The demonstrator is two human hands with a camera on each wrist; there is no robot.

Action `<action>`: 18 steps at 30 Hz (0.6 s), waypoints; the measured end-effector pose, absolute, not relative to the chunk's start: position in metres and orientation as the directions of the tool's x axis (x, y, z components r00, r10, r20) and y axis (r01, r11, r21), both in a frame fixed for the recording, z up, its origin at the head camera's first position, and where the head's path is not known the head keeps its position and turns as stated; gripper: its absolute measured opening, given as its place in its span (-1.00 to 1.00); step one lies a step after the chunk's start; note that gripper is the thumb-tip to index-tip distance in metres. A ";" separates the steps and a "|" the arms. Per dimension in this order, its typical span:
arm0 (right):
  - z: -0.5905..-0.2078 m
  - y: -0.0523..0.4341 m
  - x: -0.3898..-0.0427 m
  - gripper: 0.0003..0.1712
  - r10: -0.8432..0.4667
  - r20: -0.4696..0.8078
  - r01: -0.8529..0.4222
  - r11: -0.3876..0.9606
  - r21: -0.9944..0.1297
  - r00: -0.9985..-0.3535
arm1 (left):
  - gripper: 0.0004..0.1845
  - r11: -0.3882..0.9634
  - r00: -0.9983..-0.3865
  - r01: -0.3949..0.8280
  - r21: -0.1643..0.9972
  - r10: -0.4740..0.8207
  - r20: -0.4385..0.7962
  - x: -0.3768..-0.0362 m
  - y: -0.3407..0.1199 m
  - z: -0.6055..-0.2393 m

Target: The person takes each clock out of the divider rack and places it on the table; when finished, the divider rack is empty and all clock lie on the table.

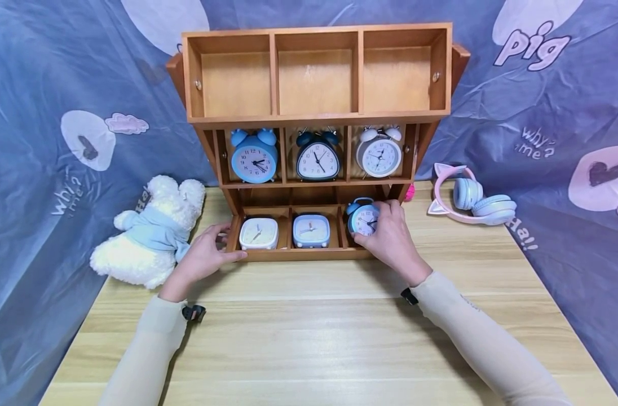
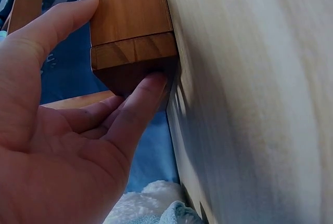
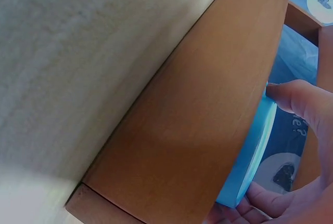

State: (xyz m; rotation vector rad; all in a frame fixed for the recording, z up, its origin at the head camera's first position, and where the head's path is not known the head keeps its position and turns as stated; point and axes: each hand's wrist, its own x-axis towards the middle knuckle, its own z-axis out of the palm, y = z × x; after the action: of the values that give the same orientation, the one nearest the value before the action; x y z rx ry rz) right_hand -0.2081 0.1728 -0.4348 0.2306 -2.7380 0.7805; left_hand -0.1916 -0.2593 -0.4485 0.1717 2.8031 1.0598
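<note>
A wooden three-tier shelf [image 1: 316, 120] stands at the back of the table. My right hand [image 1: 392, 234] grips a small blue twin-bell alarm clock [image 1: 362, 219] in the bottom tier's right compartment, covering part of its face. In the right wrist view, thumb and fingers hold the clock's blue rim [image 3: 252, 151] behind the front board. My left hand [image 1: 204, 255] holds the shelf's lower left corner, thumb at the front and fingers against the end [image 2: 136, 60]. Beside the gripped clock sit a blue rounded-square clock [image 1: 311, 230] and a white one [image 1: 259, 233], each in its own compartment.
The middle tier holds a blue twin-bell clock [image 1: 255, 162], a dark triangular clock [image 1: 317, 160] and a white twin-bell clock [image 1: 380, 157]. A white plush toy [image 1: 136, 248] in a blue top lies left. Pink-and-blue cat-ear headphones [image 1: 468, 197] rest at right.
</note>
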 end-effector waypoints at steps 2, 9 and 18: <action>-0.434 0.173 -0.207 0.05 -0.070 0.314 -0.226 0.839 -0.495 -0.947 | 0.13 0.746 -0.983 0.059 0.663 0.158 -0.090 -0.191 -0.259 -0.449; -0.430 0.174 -0.204 0.06 -0.067 0.319 -0.229 0.833 -0.503 -0.945 | 0.13 0.750 -0.983 0.065 0.659 0.163 -0.089 -0.191 -0.260 -0.450; -0.425 0.176 -0.201 0.06 -0.060 0.315 -0.222 0.830 -0.511 -0.947 | 0.15 0.753 -0.982 0.063 0.655 0.164 -0.093 -0.192 -0.260 -0.450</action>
State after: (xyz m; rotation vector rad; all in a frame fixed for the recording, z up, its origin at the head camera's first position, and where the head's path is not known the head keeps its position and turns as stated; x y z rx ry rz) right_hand -0.2008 0.1762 -0.4252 0.2153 -2.7258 0.8116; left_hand -0.1918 -0.2603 -0.4498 0.1825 2.8048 1.0391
